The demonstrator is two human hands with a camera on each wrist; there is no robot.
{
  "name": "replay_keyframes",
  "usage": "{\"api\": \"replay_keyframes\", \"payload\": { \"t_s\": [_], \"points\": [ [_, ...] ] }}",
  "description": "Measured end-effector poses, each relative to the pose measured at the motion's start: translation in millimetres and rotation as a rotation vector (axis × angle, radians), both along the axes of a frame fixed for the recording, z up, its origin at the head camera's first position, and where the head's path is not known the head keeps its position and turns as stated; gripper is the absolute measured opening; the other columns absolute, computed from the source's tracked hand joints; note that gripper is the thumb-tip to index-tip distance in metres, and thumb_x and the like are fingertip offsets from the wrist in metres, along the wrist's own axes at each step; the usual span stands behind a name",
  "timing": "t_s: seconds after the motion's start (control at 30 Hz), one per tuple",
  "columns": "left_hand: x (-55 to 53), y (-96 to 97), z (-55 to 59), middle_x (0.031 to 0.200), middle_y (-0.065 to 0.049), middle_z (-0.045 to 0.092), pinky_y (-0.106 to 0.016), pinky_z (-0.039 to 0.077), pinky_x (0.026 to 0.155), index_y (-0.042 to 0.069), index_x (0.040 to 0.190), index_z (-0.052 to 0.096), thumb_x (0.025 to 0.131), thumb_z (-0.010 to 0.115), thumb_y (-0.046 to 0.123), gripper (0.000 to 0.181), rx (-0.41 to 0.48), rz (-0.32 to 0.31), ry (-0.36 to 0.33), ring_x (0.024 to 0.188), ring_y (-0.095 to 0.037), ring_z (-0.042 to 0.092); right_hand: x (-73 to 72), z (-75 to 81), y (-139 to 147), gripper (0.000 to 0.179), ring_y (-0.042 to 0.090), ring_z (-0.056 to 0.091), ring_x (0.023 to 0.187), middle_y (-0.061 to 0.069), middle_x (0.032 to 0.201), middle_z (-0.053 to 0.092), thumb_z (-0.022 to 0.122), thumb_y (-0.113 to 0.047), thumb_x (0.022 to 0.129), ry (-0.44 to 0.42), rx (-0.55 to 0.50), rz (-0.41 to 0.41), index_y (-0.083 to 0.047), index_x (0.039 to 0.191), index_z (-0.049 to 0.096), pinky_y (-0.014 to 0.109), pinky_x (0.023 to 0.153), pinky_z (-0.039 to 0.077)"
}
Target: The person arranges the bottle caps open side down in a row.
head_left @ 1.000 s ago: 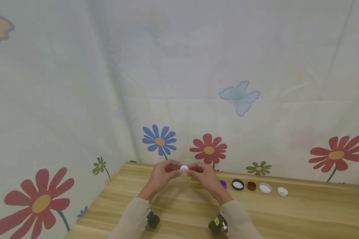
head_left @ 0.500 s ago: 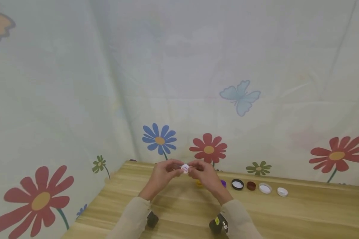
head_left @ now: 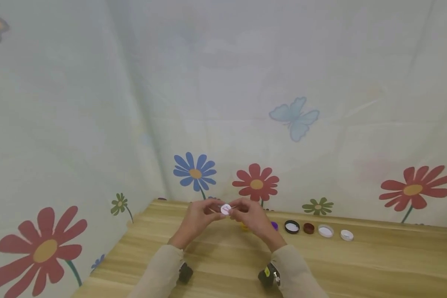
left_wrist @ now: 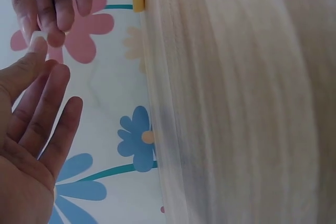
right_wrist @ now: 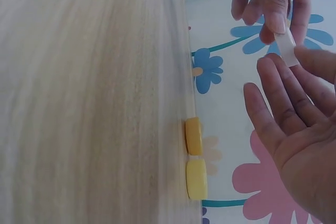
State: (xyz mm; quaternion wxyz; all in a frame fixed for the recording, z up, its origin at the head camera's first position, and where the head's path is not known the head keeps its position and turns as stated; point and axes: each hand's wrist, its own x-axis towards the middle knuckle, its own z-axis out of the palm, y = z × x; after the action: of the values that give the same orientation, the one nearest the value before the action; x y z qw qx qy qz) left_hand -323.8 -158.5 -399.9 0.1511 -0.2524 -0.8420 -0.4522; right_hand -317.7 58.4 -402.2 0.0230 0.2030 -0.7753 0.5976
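Note:
A small round white bottle cap [head_left: 225,209] is held up above the back of the table, between both hands. Reddish print marks the face turned toward the head camera. My left hand [head_left: 198,218] pinches its left edge with thumb and fingertips, while my right hand [head_left: 252,217] pinches the right edge. From the right wrist, the cap [right_wrist: 286,50] appears edge-on as a plain white side wall. The other fingers of the right hand [right_wrist: 307,129] extend loosely behind it. In the left wrist view, fingertips mostly cover the cap.
Along the table's back edge lie a purple cap [head_left: 274,226], a black-rimmed cap [head_left: 297,227], a dark red cap [head_left: 308,228], a clear-rimmed white cap [head_left: 325,231] and a white cap [head_left: 347,235]. Two yellow caps [right_wrist: 197,179] sit behind the right hand. A flowered curtain [head_left: 223,103] hangs behind.
The white cap has turned between the fingers, so its printed face now shows to the head camera. Both hands keep their grip. The head view has shifted slightly.

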Motion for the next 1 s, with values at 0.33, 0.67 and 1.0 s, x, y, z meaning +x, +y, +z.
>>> {"api": "replay_keyframes", "payload": {
  "t_s": [0.33, 0.67, 1.0],
  "points": [
    [-7.8, -6.3, 7.5, 0.1, 0.0, 0.08, -0.034, 0.062, 0.082, 0.009, 0.11, 0.081, 0.088, 0.089, 0.013, 0.024, -0.064, -0.007, -0.043, 0.09, -0.015, 0.075, -8.1, 7.1, 1, 0.024, 0.022, 0.071, 0.101, 0.003, 0.108, 0.077, 0.081, -0.017, 0.096, 0.116, 0.151, 0.031, -0.007, 0.118, 0.078, 0.036, 0.087, 0.059],
    [-9.9, -10.0, 7.2, 0.098, 0.002, 0.079, -0.031, 0.061, 0.083, 0.01, 0.109, 0.082, 0.087, 0.09, 0.014, 0.023, -0.094, -0.042, -0.078, 0.089, -0.013, 0.073, -9.0, 10.0, -2, 0.021, 0.019, 0.069, 0.096, 0.0, 0.1, 0.076, 0.083, -0.01, 0.093, 0.07, 0.198, -0.012, -0.006, 0.113, 0.078, 0.035, 0.083, 0.059],
    [-10.9, -19.1, -10.1, 0.096, 0.002, 0.078, -0.03, 0.06, 0.081, 0.008, 0.109, 0.081, 0.087, 0.089, 0.009, 0.024, -0.12, -0.124, -0.088, 0.087, -0.015, 0.072, -2.5, -0.7, -7, 0.018, 0.017, 0.066, 0.089, -0.001, 0.096, 0.073, 0.085, -0.01, 0.091, 0.013, 0.247, 0.005, -0.008, 0.107, 0.078, 0.035, 0.079, 0.058]
  ]
}}
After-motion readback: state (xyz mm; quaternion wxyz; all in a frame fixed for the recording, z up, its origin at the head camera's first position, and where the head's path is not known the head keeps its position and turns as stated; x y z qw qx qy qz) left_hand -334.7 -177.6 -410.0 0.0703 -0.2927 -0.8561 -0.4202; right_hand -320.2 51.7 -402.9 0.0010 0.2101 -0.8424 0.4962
